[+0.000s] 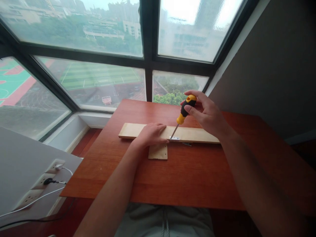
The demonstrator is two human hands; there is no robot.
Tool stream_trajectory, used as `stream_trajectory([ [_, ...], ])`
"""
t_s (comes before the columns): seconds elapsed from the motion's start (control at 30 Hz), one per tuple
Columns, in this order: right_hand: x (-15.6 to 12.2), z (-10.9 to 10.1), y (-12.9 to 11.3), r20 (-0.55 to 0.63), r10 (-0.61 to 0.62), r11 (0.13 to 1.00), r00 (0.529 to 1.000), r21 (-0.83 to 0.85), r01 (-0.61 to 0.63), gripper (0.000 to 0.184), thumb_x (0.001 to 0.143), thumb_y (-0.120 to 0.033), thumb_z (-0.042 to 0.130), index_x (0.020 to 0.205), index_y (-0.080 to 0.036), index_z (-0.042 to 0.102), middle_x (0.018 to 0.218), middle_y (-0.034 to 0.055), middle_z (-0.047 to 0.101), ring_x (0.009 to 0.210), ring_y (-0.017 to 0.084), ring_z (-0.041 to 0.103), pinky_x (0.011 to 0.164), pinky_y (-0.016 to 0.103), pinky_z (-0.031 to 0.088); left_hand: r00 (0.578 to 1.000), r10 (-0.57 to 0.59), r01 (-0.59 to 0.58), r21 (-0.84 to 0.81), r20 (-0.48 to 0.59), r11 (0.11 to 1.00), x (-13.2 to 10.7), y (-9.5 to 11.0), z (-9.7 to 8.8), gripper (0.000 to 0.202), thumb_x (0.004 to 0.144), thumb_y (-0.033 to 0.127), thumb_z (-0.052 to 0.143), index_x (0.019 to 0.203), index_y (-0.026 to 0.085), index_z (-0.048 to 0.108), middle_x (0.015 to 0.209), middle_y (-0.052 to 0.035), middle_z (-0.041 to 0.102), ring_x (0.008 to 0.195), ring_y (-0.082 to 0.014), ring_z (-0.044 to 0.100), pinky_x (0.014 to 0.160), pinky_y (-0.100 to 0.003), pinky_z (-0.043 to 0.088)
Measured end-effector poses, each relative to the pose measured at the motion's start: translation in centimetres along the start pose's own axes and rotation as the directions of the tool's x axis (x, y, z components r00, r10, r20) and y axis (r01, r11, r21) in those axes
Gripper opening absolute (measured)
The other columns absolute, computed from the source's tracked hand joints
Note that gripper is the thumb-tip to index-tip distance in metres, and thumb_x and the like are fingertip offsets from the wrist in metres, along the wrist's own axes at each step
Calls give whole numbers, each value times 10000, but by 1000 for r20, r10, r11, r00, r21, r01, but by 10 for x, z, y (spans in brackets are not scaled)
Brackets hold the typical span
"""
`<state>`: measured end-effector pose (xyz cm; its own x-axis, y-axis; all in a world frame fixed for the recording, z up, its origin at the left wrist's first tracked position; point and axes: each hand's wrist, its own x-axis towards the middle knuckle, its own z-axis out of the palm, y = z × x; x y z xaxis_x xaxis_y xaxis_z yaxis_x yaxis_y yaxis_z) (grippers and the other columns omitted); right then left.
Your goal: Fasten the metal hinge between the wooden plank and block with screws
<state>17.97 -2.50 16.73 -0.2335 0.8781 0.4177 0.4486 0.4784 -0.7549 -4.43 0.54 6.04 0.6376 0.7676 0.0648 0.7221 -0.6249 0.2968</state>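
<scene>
A long pale wooden board (197, 133) lies across the table. My right hand (206, 112) grips a yellow and black screwdriver (184, 110), tilted, with its shaft running down to the left. The tip meets a small silver metal bracket (174, 138) at the board's near edge. My left hand (151, 134) presses on the board just left of the bracket, its thumb close to the screwdriver tip; whether the fingers pinch the board I cannot tell. Under the board a short wooden piece (158, 153) with small holes juts out towards me. Beside it lie a few screws (187, 144).
The reddish-brown table (111, 177) stands against large windows with dark frames (149, 62). A grey wall (266, 65) rises on the right. At the lower left, wall sockets (39, 184) hold plugs with white and black cables (37, 197).
</scene>
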Motion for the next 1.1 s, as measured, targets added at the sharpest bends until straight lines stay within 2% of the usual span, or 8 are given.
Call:
stream_trajectory([
  [0.2,-3,-1,2,-16,7,1000,1000,12,-7,368,901,-385,574,1248,-287,502,1108,29,679,1026,221,672,895,412,566,1000,5,-5,3,0,1000,0,0,-1,585,750,647,643,1176,246,615,1195,-78,667,1053,-285,635,829,-331,472],
  [0.53,-4,-1,1,-34,16,1000,999,19,-15,372,899,-385,577,1248,-281,501,1116,30,675,1032,221,668,903,418,562,1000,8,-8,-14,-5,1000,-1,-1,0,612,754,642,643,1218,245,601,1220,-85,659,1070,-286,631,860,-333,468],
  [0.87,-5,-1,11,-70,28,999,997,-30,-30,387,906,-404,560,1266,-285,482,1108,27,672,1034,223,669,892,411,562,1000,17,-18,-26,-9,999,0,-3,1,615,750,654,640,1214,252,600,1228,-81,654,1073,-285,632,869,-331,469],
  [1.0,-7,1,1,-69,-8,994,998,-113,0,367,902,-406,569,1239,-276,501,1053,25,668,945,203,678,824,365,576,1000,21,-22,-21,-13,1000,0,-3,1,627,753,657,637,1225,247,596,1229,-87,653,1080,-289,630,879,-338,468],
  [1.1,-8,5,-9,-98,-63,952,993,-304,30,356,879,-443,601,1174,-254,543,953,25,653,795,187,658,733,338,569,1000,24,-24,-12,-11,1000,0,-3,0,606,759,656,630,1203,244,606,1217,-85,657,1067,-288,634,860,-336,471],
])
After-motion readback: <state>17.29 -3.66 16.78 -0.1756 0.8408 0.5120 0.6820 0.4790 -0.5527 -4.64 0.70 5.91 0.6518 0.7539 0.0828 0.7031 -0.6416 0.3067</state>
